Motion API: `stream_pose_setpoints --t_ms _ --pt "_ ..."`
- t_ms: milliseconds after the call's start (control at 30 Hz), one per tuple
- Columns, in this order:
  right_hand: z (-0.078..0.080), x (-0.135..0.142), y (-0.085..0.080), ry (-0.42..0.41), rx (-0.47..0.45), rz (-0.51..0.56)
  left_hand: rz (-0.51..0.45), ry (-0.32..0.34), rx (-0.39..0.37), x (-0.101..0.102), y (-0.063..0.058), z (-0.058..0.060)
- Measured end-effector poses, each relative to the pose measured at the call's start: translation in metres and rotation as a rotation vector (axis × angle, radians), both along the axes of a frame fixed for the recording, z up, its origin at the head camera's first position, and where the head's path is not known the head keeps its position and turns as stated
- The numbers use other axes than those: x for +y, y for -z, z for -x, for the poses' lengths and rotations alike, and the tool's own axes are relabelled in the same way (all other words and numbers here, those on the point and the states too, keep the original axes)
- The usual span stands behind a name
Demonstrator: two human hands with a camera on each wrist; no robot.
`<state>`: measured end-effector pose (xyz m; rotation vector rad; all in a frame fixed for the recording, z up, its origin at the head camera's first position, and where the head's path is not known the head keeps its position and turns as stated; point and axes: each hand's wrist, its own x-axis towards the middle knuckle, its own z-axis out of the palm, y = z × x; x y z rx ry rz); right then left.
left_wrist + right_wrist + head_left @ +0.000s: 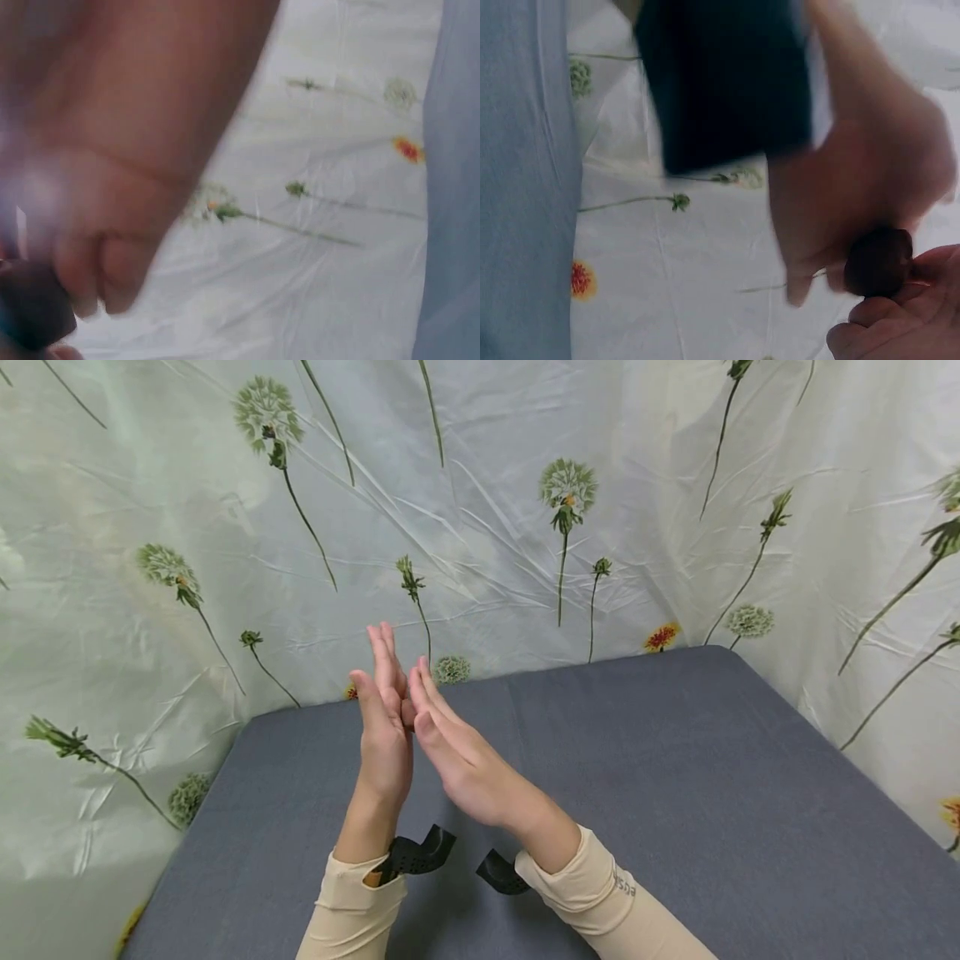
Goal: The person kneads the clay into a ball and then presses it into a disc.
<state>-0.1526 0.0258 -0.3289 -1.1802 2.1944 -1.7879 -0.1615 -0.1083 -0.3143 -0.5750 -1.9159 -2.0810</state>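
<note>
Both hands are raised over the table in the head view, palms turned toward each other. My left hand (386, 747) stands nearly upright with its fingers extended. Leaning in from the right, my right hand (476, 768) also has its fingers extended. A narrow gap shows between the lower palms, and the fingers come close together above it. A dark brown rounded shape (879, 262) shows between the hands in the right wrist view; I cannot tell whether it is a shaded fingertip or a small object. The left wrist view is blurred, with a large hand across its left side.
Black curved wrist mounts stick out from the left wrist (423, 852) and the right wrist (502, 872), facing each other below the hands. A dark grey cloth-covered table (660, 777) lies underneath. White curtains (480, 527) printed with dandelions hang behind it and along both sides.
</note>
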Motion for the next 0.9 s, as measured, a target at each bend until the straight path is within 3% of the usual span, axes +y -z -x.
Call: stream_pose_setpoints --t_ms 167,333,533,700,900 --pt "0.001 0.000 -0.001 0.042 0.074 0.023 0.047 0.011 -0.057 -0.002 0.005 0.005" --pt "0.010 0.011 -0.003 0.141 0.146 0.100 0.169 0.082 -0.085 0.017 0.014 0.004" --pt "0.023 0.026 -0.003 0.202 0.070 0.179 0.224 0.159 -0.081 0.039 0.014 -0.007" --pt "0.026 0.020 0.004 0.176 -0.027 0.143 0.195 0.106 -0.048 0.035 0.006 -0.011" --pt "0.018 0.007 0.006 0.113 -0.098 0.013 0.112 -0.015 -0.011 0.013 0.001 -0.004"
